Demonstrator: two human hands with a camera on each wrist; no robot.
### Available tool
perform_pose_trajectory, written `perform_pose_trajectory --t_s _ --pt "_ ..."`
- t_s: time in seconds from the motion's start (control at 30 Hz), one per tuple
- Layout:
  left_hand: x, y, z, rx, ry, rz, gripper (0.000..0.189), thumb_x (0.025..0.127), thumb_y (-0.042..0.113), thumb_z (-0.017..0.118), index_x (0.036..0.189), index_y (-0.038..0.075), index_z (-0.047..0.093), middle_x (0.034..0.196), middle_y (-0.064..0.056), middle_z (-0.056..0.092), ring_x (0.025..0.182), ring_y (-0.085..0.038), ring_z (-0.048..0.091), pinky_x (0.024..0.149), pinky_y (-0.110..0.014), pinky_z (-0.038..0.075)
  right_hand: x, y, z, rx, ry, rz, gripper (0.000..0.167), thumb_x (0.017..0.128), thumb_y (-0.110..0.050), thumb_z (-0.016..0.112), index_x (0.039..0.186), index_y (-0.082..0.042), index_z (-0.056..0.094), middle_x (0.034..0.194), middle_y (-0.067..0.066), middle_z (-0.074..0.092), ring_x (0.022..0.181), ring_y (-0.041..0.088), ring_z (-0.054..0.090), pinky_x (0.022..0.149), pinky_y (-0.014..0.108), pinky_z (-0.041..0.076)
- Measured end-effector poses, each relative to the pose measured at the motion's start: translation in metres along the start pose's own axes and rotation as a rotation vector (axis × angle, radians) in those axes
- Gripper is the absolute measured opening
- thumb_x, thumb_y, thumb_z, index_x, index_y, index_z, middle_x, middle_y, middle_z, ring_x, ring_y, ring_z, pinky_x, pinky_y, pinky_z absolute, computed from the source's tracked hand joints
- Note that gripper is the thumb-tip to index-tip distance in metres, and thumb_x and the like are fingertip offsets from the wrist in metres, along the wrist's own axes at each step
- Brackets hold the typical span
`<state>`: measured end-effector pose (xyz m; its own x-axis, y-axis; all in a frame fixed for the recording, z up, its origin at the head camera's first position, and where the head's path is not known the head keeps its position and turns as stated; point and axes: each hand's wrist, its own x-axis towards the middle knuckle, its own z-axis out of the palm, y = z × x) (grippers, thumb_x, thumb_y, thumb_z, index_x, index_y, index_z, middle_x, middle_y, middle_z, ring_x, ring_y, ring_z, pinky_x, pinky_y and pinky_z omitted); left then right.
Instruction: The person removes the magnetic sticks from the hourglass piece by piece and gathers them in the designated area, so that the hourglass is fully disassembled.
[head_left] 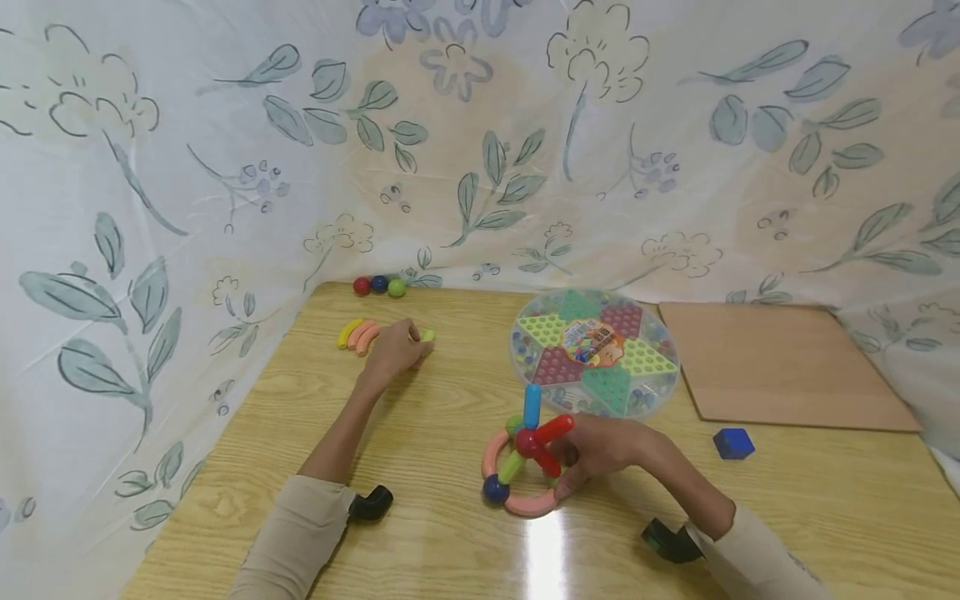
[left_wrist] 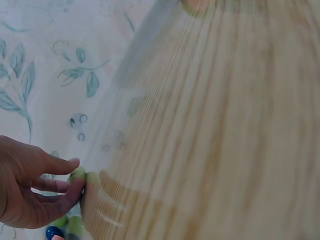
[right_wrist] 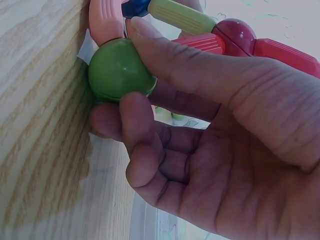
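Note:
At the table's far left, my left hand [head_left: 396, 348] pinches a short light green stick [head_left: 428, 336] between thumb and fingers. The left wrist view shows the stick's end [left_wrist: 77, 174] at the fingertips. My right hand [head_left: 603, 446] steadies a ball-and-stick toy structure near the front middle, its thumb and fingers around a green ball [right_wrist: 121, 70] low on the frame. Pink curved sticks [head_left: 531, 505] form the base ring, joined at a dark blue ball [head_left: 496, 488]. Above them a red ball [head_left: 528, 443] bears an upright blue stick [head_left: 532, 406] and a slanting red stick [head_left: 556, 428].
Left of my left hand lie curved sticks, one yellow [head_left: 347, 334] and others pink-orange [head_left: 366, 337]. Red, blue and green balls [head_left: 396, 287] line the back edge. A round Chinese checkers box [head_left: 546, 367], a brown board [head_left: 787, 367] and a blue block [head_left: 733, 443] are to the right.

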<state>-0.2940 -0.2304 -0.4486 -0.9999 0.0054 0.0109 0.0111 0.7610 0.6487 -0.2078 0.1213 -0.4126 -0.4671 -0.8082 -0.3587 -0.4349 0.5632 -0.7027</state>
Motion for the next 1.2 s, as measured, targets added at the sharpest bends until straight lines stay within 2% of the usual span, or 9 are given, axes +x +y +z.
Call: perform_pose_trajectory --t_s 0.23,0.4,0.57,0.67,0.8,0.93,1.03,1.13,1.2 --pt "-0.001 0.005 -0.003 0.075 -0.003 -0.034 0.032 0.098 0.027 0.073 0.104 -0.002 0.061 0.080 -0.014 0.075 0.066 -0.015 0.067 0.060 -0.024 0.042 0.001 0.000 0.000 0.004 0.006 0.026 0.028 0.087 -0.022 0.086 0.110 -0.014 0.072 0.072 -0.008 0.052 0.069 0.006 0.045 0.064 0.022 0.037" --pt "0.000 0.010 -0.004 0.162 0.017 -0.021 0.037 0.099 0.032 0.071 0.107 -0.003 0.062 0.096 -0.016 0.069 0.079 -0.021 0.060 0.070 -0.032 0.049 0.001 0.000 0.000 -0.002 0.001 0.006 0.028 0.087 -0.023 0.085 0.110 -0.012 0.074 0.069 -0.008 0.051 0.066 0.005 0.045 0.061 0.021 0.035" --pt "-0.008 0.023 -0.006 0.263 0.043 0.042 0.041 0.100 0.032 0.071 0.113 -0.006 0.066 0.111 -0.023 0.072 0.093 -0.030 0.066 0.082 -0.043 0.057 0.001 0.000 0.000 -0.015 0.002 0.009 0.032 0.088 -0.023 0.085 0.115 -0.014 0.071 0.071 -0.008 0.053 0.067 0.005 0.045 0.063 0.021 0.035" --pt "-0.017 0.037 -0.005 0.286 0.049 0.119 0.041 0.100 0.033 0.071 0.115 -0.005 0.067 0.111 -0.023 0.070 0.093 -0.032 0.066 0.079 -0.044 0.058 0.002 0.000 0.000 -0.010 -0.003 0.022 0.034 0.088 -0.023 0.085 0.118 -0.014 0.071 0.071 -0.008 0.053 0.068 0.006 0.045 0.063 0.022 0.035" --pt "-0.030 0.062 -0.004 0.204 -0.007 0.236 0.041 0.101 0.036 0.069 0.118 -0.002 0.069 0.106 -0.017 0.069 0.090 -0.027 0.065 0.079 -0.040 0.056 0.002 -0.001 0.000 -0.001 -0.004 0.041 0.035 0.088 -0.022 0.085 0.119 -0.014 0.072 0.072 -0.008 0.055 0.069 0.007 0.046 0.064 0.022 0.037" --pt "-0.046 0.091 0.000 0.149 -0.080 0.319 0.039 0.101 0.037 0.070 0.119 0.002 0.071 0.100 -0.010 0.070 0.089 -0.022 0.062 0.081 -0.037 0.054 0.001 -0.002 -0.001 -0.015 0.001 0.046 0.029 0.087 -0.023 0.085 0.112 -0.013 0.074 0.070 -0.008 0.055 0.068 0.006 0.047 0.064 0.022 0.038" --pt "-0.060 0.110 0.002 0.125 -0.123 0.374 0.036 0.101 0.036 0.070 0.118 0.005 0.071 0.100 -0.007 0.069 0.089 -0.018 0.062 0.081 -0.033 0.054 0.001 -0.004 -0.002 -0.019 0.002 0.030 0.030 0.088 -0.023 0.085 0.113 -0.012 0.073 0.071 -0.008 0.055 0.068 0.006 0.047 0.064 0.022 0.037" --pt "-0.073 0.122 0.002 0.062 -0.203 0.448 0.034 0.102 0.034 0.069 0.120 0.006 0.070 0.101 -0.004 0.070 0.092 -0.015 0.065 0.084 -0.030 0.056 0.001 -0.004 -0.002 -0.007 -0.001 0.019 0.034 0.088 -0.022 0.084 0.118 -0.012 0.071 0.071 -0.007 0.054 0.068 0.007 0.046 0.064 0.022 0.036" --pt "-0.080 0.128 0.003 0.009 -0.279 0.490 0.034 0.102 0.033 0.069 0.123 0.006 0.070 0.104 -0.003 0.072 0.095 -0.015 0.068 0.086 -0.029 0.057 0.001 -0.004 -0.002 0.002 -0.004 0.018 0.036 0.088 -0.022 0.084 0.119 -0.012 0.070 0.072 -0.007 0.055 0.068 0.007 0.046 0.064 0.022 0.037"
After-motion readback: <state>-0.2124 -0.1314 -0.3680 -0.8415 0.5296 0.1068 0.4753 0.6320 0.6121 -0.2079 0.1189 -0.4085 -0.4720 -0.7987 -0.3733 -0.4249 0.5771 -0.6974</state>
